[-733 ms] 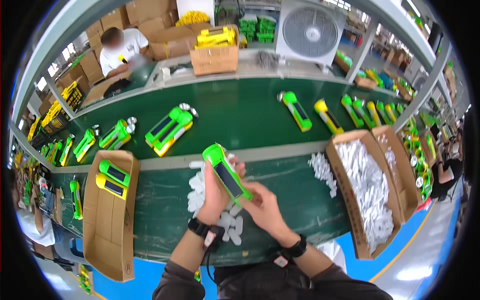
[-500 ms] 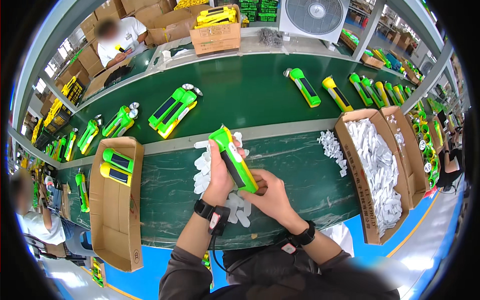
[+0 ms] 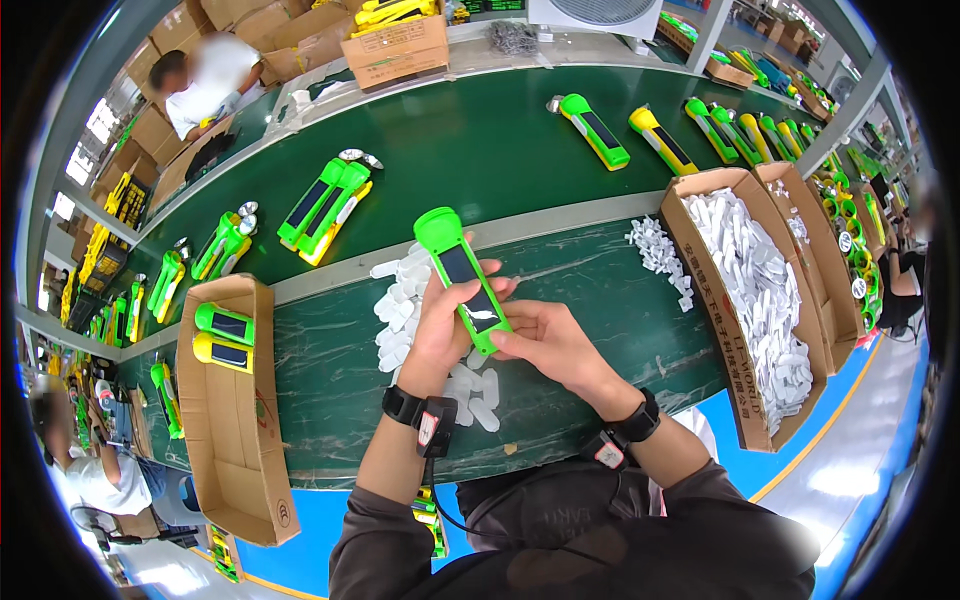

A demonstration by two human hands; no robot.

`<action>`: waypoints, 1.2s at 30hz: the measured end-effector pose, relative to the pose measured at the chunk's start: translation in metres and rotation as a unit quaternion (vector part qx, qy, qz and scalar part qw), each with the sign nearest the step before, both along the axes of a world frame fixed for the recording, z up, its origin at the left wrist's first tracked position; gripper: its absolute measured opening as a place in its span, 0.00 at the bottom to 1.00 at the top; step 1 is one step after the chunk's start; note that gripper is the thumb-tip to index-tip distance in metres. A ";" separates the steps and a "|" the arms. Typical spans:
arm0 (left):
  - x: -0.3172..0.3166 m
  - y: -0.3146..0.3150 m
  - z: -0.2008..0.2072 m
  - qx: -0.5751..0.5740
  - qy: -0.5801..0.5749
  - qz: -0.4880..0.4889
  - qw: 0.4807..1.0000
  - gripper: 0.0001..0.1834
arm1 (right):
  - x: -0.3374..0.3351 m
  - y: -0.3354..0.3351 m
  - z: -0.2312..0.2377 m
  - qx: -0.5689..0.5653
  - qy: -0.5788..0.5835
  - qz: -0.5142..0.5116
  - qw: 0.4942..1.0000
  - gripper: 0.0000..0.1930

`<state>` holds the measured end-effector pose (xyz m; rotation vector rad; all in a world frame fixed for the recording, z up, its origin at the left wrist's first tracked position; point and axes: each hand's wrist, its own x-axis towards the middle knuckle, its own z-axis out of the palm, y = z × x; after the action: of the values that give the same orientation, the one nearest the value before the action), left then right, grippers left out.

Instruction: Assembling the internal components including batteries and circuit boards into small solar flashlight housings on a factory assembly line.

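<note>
Over the near green worktop I hold a green flashlight with a dark solar panel on its upper face. My left hand is wrapped round its body, thumb beside the panel. At the lower end, the fingers of my right hand pinch the flashlight's tail. Its wide head points away from me, to the upper left. Beneath and beside my hands lies a loose pile of translucent white plastic pieces, partly hidden by my left hand.
On the left, an open cardboard box holds a green and a yellow flashlight. Cardboard boxes of white plastic parts stand at right, beside a small heap of white bits. More flashlights lie along the green conveyor belt. A co-worker sits beyond it.
The flashlight has been rolled in my hands, so its solar panel now faces up and its yellow side is hidden. The whole view has shifted slightly.
</note>
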<state>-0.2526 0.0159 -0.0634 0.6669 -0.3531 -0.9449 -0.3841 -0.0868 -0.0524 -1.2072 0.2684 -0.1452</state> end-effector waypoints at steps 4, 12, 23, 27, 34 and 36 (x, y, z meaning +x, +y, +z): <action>0.003 0.001 -0.008 -0.001 0.026 0.022 0.999 0.33 | -0.013 -0.045 0.000 -0.345 0.051 -0.129 0.928 0.24; 0.005 -0.002 -0.007 0.001 0.018 -0.017 1.000 0.31 | -0.070 -0.141 -0.015 -0.660 0.191 -0.309 0.657 0.11; 0.000 -0.001 0.001 0.033 -0.039 0.019 0.999 0.33 | -0.037 -0.128 -0.022 -0.715 0.140 -0.265 0.632 0.11; 0.003 0.005 0.000 0.057 -0.074 0.023 0.995 0.34 | -0.032 -0.118 -0.024 -0.731 0.138 -0.264 0.614 0.10; 0.003 0.004 -0.002 -0.012 0.022 0.005 1.000 0.46 | -0.034 -0.118 -0.022 -0.755 0.063 -0.237 0.608 0.10; 0.001 0.000 0.000 -0.007 -0.001 0.006 1.000 0.47 | -0.032 -0.125 -0.024 -0.729 0.087 -0.228 0.639 0.10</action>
<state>-0.2520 0.0162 -0.0631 0.6573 -0.3563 -0.9295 -0.4158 -0.2115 -0.0763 -2.7846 0.6898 -0.8105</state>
